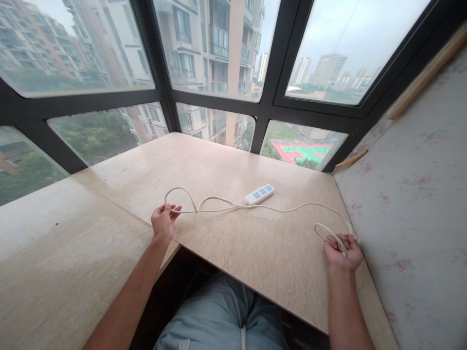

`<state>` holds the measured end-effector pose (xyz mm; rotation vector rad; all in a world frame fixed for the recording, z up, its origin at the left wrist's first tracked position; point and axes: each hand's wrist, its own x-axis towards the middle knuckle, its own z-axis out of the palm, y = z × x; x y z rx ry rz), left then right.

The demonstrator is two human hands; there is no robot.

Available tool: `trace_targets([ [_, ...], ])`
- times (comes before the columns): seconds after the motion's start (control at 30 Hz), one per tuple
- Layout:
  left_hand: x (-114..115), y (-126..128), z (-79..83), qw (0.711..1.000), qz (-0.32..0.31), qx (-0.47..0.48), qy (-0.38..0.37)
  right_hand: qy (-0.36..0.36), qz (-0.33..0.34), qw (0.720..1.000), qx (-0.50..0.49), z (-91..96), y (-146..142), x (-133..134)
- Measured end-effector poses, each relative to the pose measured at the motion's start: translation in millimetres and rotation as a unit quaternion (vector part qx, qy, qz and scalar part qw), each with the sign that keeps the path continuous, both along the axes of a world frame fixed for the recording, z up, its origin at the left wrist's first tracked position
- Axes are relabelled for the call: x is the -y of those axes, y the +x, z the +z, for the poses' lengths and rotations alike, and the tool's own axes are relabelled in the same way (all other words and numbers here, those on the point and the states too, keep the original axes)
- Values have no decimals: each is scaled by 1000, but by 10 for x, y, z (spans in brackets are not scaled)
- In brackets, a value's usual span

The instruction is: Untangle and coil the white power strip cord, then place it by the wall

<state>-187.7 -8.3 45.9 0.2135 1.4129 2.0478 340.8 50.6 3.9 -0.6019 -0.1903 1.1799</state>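
A white power strip (260, 194) with blue-marked sockets lies on the beige stone-look ledge (226, 243). Its white cord (292, 210) runs from the strip in two directions across the ledge. My left hand (163, 220) pinches a loop of the cord at the left. At the right, close to the wall, my right hand (342, 251) grips a small coil of the same cord. The stretch of cord between the hands lies slack on the surface.
Dark-framed bay windows (262, 104) ring the ledge at the back and left. A floral-patterned wall (416, 204) bounds the right side. A lower ledge section (65, 262) lies at left. My knees in light jeans (222, 321) show below the ledge edge.
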Motion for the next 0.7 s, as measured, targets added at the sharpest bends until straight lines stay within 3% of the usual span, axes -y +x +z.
trace_targets([
  [0.17,49,139,63,993,-57,104,5,40,58,997,28,90,-163,27],
  [0.3,52,268,126,971,-113,211,-25,59,141,987,42,192,-335,88],
  [0.43,83,395,107,953,-159,254,-46,77,201,972,96,244,-385,195],
  [0.57,127,486,91,954,-161,252,-33,134,258,942,168,225,-361,295],
  [0.7,148,560,165,958,-177,224,18,222,358,887,191,166,-400,412],
])
